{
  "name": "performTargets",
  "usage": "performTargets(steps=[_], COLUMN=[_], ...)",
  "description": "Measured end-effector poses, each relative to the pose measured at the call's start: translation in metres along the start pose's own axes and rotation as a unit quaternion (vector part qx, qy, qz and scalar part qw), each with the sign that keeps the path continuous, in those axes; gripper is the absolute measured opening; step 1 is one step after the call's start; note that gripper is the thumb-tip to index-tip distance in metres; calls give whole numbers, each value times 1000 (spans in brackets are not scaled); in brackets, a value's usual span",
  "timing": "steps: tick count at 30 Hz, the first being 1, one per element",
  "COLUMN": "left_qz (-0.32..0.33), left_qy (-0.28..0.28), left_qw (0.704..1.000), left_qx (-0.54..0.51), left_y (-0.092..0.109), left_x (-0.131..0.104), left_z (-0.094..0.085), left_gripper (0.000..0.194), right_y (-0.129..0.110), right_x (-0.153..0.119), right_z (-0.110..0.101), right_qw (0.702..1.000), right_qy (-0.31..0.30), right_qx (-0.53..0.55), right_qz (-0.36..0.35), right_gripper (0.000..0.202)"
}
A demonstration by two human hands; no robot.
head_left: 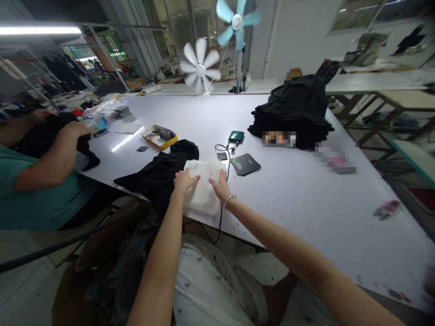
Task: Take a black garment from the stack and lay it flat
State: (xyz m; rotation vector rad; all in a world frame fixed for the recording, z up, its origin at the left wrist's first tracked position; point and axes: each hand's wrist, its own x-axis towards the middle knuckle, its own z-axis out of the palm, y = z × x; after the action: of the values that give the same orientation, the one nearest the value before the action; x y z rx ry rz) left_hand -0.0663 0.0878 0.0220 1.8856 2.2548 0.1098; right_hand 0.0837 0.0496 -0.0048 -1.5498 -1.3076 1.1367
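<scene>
A white, soft-looking stack of thin sheets or bags [203,194] lies near the table's front edge; its exact kind is unclear. My left hand [184,180] grips its left side, thumb on top and fingers at the edge. On the opposite side, my right hand [221,186] holds the right edge with its thumb over the top. Black cloth [159,174] lies just left of the stack, partly hanging over the edge. Dark printed cards [246,164] rest to the right, beside a thin black cable and a small green device [236,136].
A tall pile of folded black garments [292,108] stands at the back right of the white table [299,199]. A yellow-edged box [159,137] sits at left-centre. On the left, a co-worker in a teal top [44,190] handles black fabric. Two fans [200,70] stand behind.
</scene>
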Motion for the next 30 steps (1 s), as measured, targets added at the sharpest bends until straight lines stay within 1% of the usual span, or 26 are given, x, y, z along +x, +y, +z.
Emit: performTargets(steps=[3, 6, 9, 12, 14, 15, 17, 19, 20, 22, 24, 25, 27, 28, 30], left_qz=[-11, -29, -66, -102, -91, -76, -51, -48, -53, -61, -58, -56, -54, -54, -50], left_qy=[-7, 8, 61, 138, 178, 187, 179, 155, 148, 152, 168, 174, 178, 180, 185], left_qw=[1000, 999, 995, 983, 978, 978, 982, 987, 987, 987, 984, 983, 982, 982, 981], left_qx=[-12, -20, -38, -66, -62, -54, -36, -19, -12, 1, 13, 19, 27, 32, 40], left_y=[-1, 7, 21, 35, 38, 38, 36, 33, 32, 32, 33, 34, 35, 36, 36], left_x=[8, 9, 8, 8, 9, 10, 11, 11, 12, 11, 11, 10, 9, 8, 7], left_z=[0, 6, 18, 29, 35, 39, 46, 52, 54, 57, 58, 58, 58, 58, 58], left_gripper=[61, 68, 78, 79, 74, 71, 65, 61, 60, 60, 59, 58, 57, 57, 57], right_y=[4, 7, 8, 8, 7, 6, 2, -6, -12, -27, -42, -50, -62, -67, -74], right_x=[2, 2, -2, -6, -4, 0, 16, 43, 60, 97, 135, 152, 181, 194, 214], right_z=[9, 14, 13, 1, -17, -31, -67, -111, -135, -179, -214, -226, -239, -241, -236], right_qw=[1000, 998, 994, 987, 978, 973, 961, 949, 944, 932, 917, 910, 893, 887, 874], right_qy=[7, -2, -30, -77, -116, -133, -155, -159, -149, -102, -30, 7, 66, 85, 118], right_qx=[-22, -56, -97, -135, -162, -176, -208, -246, -270, -327, -380, -400, -428, -437, -451], right_qz=[-5, -18, -31, -44, -61, -72, -95, -114, -119, -120, -115, -113, -119, -124, -135], right_gripper=[79, 81, 85, 87, 88, 86, 76, 58, 49, 34, 34, 33, 37, 38, 38])
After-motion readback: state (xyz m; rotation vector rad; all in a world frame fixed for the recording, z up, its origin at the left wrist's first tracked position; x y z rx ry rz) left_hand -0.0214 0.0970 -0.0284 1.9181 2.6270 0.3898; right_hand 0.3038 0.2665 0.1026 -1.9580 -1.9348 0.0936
